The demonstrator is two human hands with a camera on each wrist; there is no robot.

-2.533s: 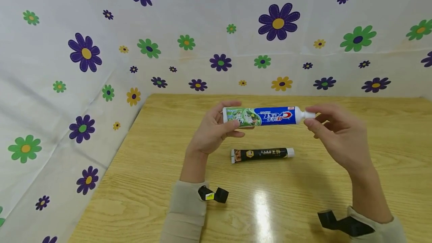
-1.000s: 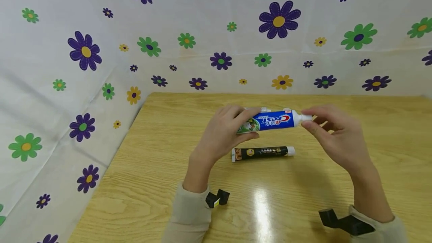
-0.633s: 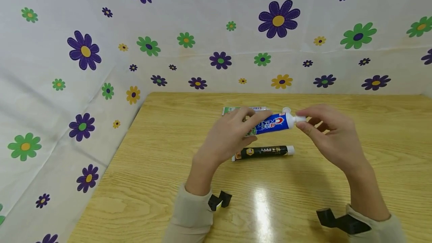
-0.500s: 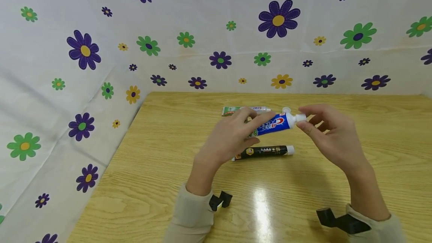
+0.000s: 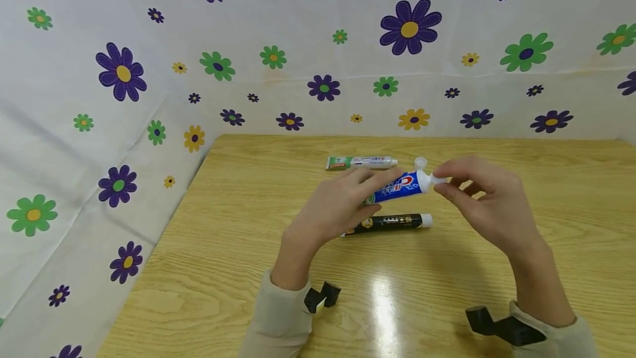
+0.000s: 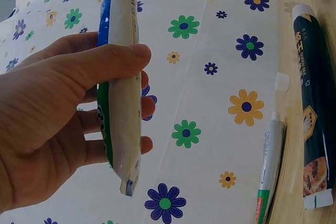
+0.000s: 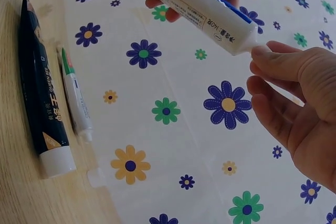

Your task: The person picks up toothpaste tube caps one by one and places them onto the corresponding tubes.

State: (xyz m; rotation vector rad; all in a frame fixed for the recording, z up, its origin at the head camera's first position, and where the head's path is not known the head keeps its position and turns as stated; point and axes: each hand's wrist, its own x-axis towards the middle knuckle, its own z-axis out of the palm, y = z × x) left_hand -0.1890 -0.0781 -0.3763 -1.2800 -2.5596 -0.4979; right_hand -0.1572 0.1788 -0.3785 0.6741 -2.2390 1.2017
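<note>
My left hand [image 5: 333, 203] grips a blue, green and white Crest toothpaste tube [image 5: 397, 187], raised above the table. In the left wrist view the thumb crosses the tube's white back [image 6: 125, 114], and the other fingers wrap behind it. The thumb and index finger of my right hand [image 5: 489, 203] pinch the white cap [image 5: 438, 180] at the tube's right end; the fingertips hide most of it. Below the held tube lies a black toothpaste tube [image 5: 397, 223] with a white cap. Behind it is a smaller green and white tube [image 5: 365, 163], its narrow nozzle bare.
A loose white cap [image 5: 420, 162] lies near the small tube's nozzle. The wooden table [image 5: 208, 247] ends against a white cloth [image 5: 298, 26] printed with flowers, at the back and the left. Each wrist wears a black camera mount.
The Crest tube has come lower and nearer, tilted with its cap end up, uncovering the small tube and loose cap. My left hand has shifted its grip along the tube toward the cap.
</note>
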